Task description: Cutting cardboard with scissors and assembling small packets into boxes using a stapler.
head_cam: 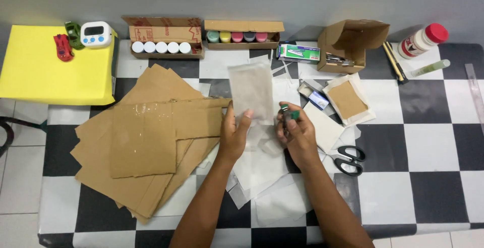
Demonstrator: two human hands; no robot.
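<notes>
My left hand (235, 133) holds up a pale grey rectangular sheet (250, 89) by its lower edge, thumb on the front. My right hand (297, 133) is closed around a small green-and-grey tool (289, 113), likely a stapler or glue stick, just right of the sheet. Both hands hover over loose white paper pieces (262, 170) on the checkered black-and-white table (428, 142). A stack of brown cardboard sheets (146, 142) lies to the left of my left hand.
Black scissors (349, 159) lie right of my right hand. At the back stand two boxes of paint pots (162, 46), an open cardboard box (350, 43), a red-capped glue bottle (422, 39) and a green staple box (299, 52). A yellow box (55, 71) with a white timer (96, 34) sits far left.
</notes>
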